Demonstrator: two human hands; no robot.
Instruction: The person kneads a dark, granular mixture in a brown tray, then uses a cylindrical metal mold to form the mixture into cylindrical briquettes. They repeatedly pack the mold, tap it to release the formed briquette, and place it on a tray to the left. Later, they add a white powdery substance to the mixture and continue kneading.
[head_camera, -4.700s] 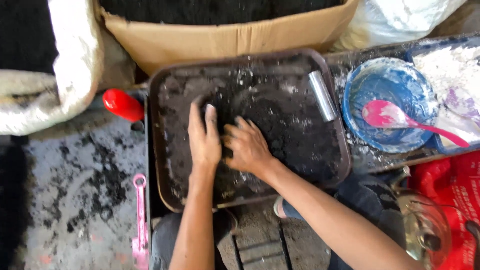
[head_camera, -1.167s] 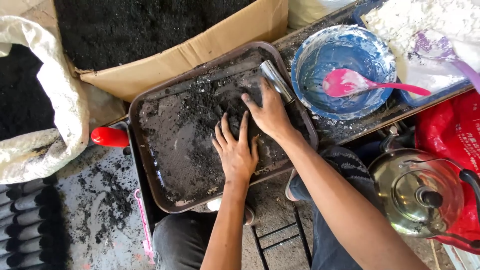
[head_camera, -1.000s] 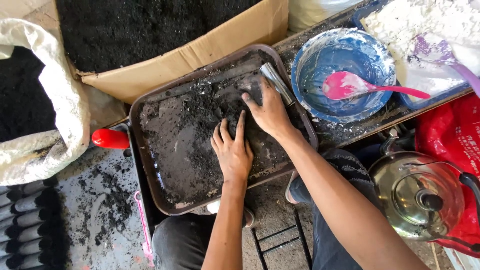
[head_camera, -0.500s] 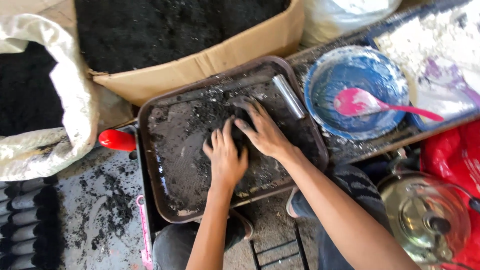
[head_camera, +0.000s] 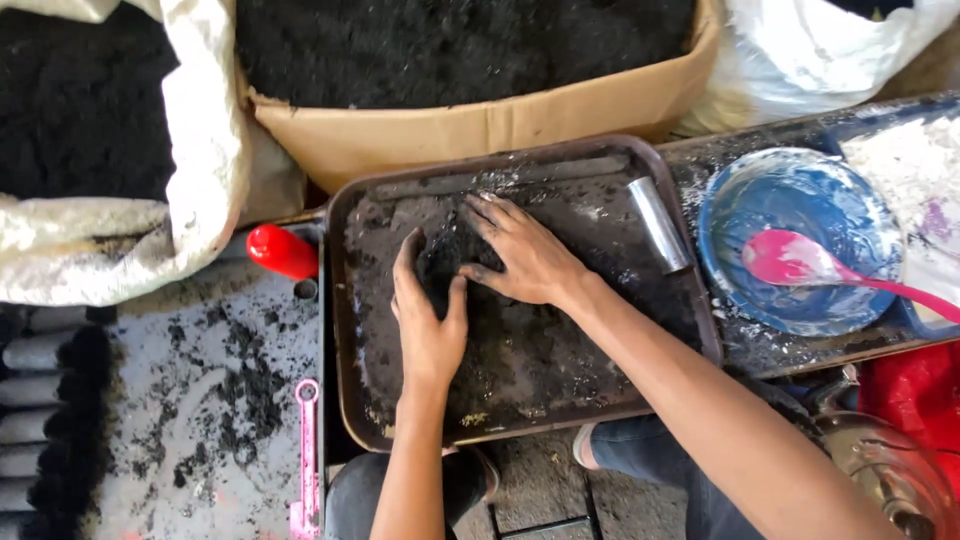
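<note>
where damp black powder (head_camera: 520, 340) clumps, both hands press the rounded tray (head_camera: 345, 330).

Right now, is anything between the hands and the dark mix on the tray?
Nothing visible: the left hand and right hand rest directly on the dark mix. The metal tube lies off to the right.

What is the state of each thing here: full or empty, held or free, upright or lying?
Left hand: open, flat on dark mix.
Right hand: open, pressing same mix.
Tray: smeared with dark mix.
Metal tube: lying in tray, free.
Blue bowl: smeared white, nearly empty.
Pink spoon: resting in bowl, unheld.
Cardboard box: open, filled with dark material.
White sack: open, dark material inside.
</note>
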